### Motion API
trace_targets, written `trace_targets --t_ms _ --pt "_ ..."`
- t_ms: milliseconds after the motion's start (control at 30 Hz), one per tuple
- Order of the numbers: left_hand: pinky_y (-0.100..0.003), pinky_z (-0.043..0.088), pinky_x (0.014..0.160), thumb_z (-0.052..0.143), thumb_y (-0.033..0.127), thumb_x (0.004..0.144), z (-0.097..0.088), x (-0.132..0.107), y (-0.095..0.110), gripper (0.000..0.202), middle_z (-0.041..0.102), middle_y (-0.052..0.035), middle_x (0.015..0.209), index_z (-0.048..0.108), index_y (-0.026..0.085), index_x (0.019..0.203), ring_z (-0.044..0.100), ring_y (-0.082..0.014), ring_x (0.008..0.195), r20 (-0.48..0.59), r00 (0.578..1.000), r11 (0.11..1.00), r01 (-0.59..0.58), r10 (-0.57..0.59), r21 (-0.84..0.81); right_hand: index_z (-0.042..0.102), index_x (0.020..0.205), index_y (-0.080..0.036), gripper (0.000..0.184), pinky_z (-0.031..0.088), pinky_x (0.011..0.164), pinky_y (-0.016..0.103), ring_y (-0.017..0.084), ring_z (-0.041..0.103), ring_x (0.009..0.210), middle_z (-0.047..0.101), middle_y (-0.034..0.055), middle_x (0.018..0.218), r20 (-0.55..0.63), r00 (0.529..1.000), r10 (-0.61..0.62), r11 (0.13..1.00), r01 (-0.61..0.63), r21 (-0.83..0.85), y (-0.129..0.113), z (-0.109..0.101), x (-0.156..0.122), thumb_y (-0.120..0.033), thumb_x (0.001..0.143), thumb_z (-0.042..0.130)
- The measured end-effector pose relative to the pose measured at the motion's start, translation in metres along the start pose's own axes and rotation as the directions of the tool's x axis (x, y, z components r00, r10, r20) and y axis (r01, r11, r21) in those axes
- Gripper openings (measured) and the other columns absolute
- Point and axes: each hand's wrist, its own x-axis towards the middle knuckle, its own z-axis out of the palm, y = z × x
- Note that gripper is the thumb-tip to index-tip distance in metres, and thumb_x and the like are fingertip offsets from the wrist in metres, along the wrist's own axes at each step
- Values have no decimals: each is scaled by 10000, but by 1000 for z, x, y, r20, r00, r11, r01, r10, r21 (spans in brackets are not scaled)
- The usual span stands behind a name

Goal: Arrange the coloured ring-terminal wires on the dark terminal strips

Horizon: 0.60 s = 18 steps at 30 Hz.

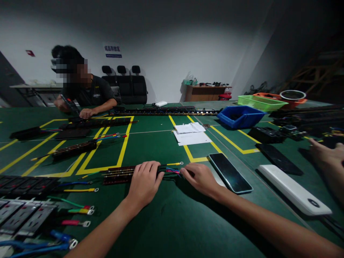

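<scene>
My left hand [145, 179] is closed over the right end of a long dark strip [118, 175] with brass-coloured rails, which lies on the green table. A green-yellow wire leaves its left end. From the right end come a yellow wire [173, 164] with a ring terminal and a bundle of red and blue wires [173, 171]. My right hand [197, 177] pinches at the tips of that bundle, and its fingers hide the ends. Just right of this hand lies a phone [230, 173], partly over a white item.
Socket strips [29, 218] with ring-terminal wires fill the near left. A white power bank [294, 190], a dark slab [279, 158] and a co-worker's hand [329, 161] are at right. Papers [192, 134] and a blue bin [242, 117] lie beyond; another person [88, 91] works at far left.
</scene>
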Motion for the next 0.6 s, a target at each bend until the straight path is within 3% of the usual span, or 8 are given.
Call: trace_targets --t_ms 400,500,600 --pt "-485 473 987 458 352 1039 1 1 0 288 686 -92 1214 621 193 1216 618 -281 1150 -12 1000 1000 -6 6 3 577 679 -201 413 273 596 287 146 514 593 588 10 650 -33 999 2 1000 -1 8 -1 0 0 -374 1029 445" --pt "-491 473 989 453 351 1041 0 1 0 289 688 -94 1212 621 194 1218 619 -281 1147 -4 1000 1000 -4 4 1 571 649 -204 430 256 577 290 142 496 557 580 3 615 11 1000 -1 1000 1 -8 -1 0 0 -374 1026 455" --pt "-494 473 988 448 351 1044 -1 2 1 292 688 -94 1216 618 195 1223 617 -279 1150 4 1000 1000 1 -1 -7 618 700 -206 395 294 585 284 151 534 579 615 11 642 -14 1000 -5 1000 5 11 0 1 -1 -370 1024 459"
